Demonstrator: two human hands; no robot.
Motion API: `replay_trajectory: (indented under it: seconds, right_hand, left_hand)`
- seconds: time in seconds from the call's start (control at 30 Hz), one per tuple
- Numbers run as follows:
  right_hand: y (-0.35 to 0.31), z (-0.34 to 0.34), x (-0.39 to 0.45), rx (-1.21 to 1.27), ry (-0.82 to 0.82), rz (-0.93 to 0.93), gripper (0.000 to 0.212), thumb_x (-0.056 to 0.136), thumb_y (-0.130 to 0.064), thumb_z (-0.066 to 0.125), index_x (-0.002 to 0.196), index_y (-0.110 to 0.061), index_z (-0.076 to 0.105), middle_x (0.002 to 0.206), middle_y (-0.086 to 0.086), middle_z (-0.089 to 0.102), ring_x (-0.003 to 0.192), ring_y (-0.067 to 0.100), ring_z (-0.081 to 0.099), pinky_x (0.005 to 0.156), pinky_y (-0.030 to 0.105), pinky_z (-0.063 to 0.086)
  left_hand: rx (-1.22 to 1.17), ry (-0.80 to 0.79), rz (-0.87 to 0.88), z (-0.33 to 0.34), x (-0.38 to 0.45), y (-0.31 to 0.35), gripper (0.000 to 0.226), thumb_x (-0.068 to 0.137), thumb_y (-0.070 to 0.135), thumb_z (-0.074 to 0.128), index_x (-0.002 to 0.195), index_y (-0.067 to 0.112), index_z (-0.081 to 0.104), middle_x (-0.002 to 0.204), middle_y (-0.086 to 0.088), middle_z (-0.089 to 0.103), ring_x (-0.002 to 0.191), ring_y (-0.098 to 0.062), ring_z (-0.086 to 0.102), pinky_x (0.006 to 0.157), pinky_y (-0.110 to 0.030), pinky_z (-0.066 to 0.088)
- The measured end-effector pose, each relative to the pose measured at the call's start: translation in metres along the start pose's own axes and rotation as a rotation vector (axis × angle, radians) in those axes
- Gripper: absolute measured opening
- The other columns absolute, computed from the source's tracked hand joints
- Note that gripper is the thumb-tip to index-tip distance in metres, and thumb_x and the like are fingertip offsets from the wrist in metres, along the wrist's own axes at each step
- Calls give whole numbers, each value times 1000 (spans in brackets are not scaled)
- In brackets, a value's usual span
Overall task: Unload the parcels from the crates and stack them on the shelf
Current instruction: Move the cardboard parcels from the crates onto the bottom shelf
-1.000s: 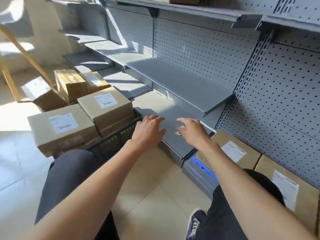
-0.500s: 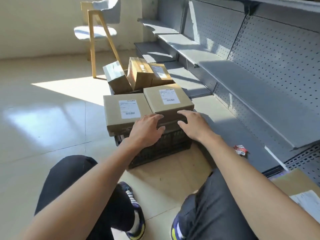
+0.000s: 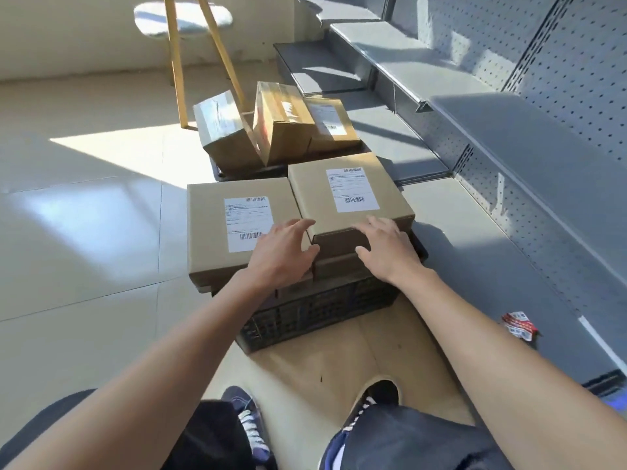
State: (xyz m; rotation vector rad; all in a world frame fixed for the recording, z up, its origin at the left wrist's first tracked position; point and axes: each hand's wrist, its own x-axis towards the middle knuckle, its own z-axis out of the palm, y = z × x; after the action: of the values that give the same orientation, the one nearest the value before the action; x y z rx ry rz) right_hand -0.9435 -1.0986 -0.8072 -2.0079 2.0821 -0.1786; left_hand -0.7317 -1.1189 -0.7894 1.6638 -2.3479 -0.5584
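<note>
A black crate (image 3: 322,313) stands on the floor in front of me, with two brown labelled parcels on top of its load. The right parcel (image 3: 346,191) lies higher than the left parcel (image 3: 234,228). My left hand (image 3: 281,256) lies with spread fingers at the right parcel's near left corner, partly over the left parcel. My right hand (image 3: 386,249) touches the same parcel's near edge, fingers on top and thumb at the front face. Neither hand has closed around it. The grey metal shelf (image 3: 475,259) runs along the right.
A second crate behind holds three more parcels (image 3: 281,130). A wooden chair leg (image 3: 176,62) stands beyond it. A higher shelf board (image 3: 529,154) overhangs the bottom one. A small red wrapper (image 3: 519,325) lies on the bottom shelf. My knees and shoes are at the lower edge.
My view swung left from the shelf to the crates. Both hands travelled from above the bottom shelf to the near edge of the right top parcel.
</note>
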Motion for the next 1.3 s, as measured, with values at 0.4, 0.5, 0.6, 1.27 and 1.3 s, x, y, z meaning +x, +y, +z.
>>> replay_trajectory:
  seconds: [0.4, 0.5, 0.6, 1.27, 1.3]
  right_hand:
    - [77, 33, 54, 34, 140, 194, 72, 94, -54, 61, 155, -32, 31, 168, 7, 6, 153, 30, 5, 116, 55, 23]
    - [87, 36, 58, 118, 78, 243, 78, 91, -57, 63, 157, -40, 24, 169, 5, -5, 153, 34, -1, 118, 56, 20]
    - [91, 40, 61, 235, 27, 273, 82, 91, -53, 66, 158, -44, 18, 168, 2, -13, 154, 36, -2, 119, 58, 19]
    - [96, 40, 45, 316, 212, 317, 83, 83, -61, 70, 154, -42, 32, 157, 6, 26, 141, 32, 24, 115, 48, 29]
    - [95, 38, 43, 348, 216, 314, 83, 82, -59, 71, 154, -42, 33, 156, 7, 26, 141, 31, 23, 116, 47, 29]
  left_hand:
    - [82, -39, -67, 60, 71, -4, 68, 97, 49, 54, 157, 33, 27, 167, -15, 18, 155, -30, 9, 116, -57, 21]
    - [85, -46, -92, 67, 77, -4, 76, 95, 56, 54, 159, 36, 18, 167, -17, 13, 156, -30, 2, 116, -57, 18]
    - [92, -53, -114, 71, 81, -2, 80, 93, 61, 53, 159, 37, 14, 166, -18, 17, 156, -30, 3, 114, -56, 18]
    - [-258, 81, -109, 71, 70, 20, 81, 83, 40, 75, 153, 25, 37, 143, -13, 33, 131, -35, 43, 111, -43, 39]
    - [-268, 90, -106, 71, 69, 21, 80, 83, 39, 76, 153, 26, 38, 145, -14, 32, 133, -36, 42, 113, -44, 39]
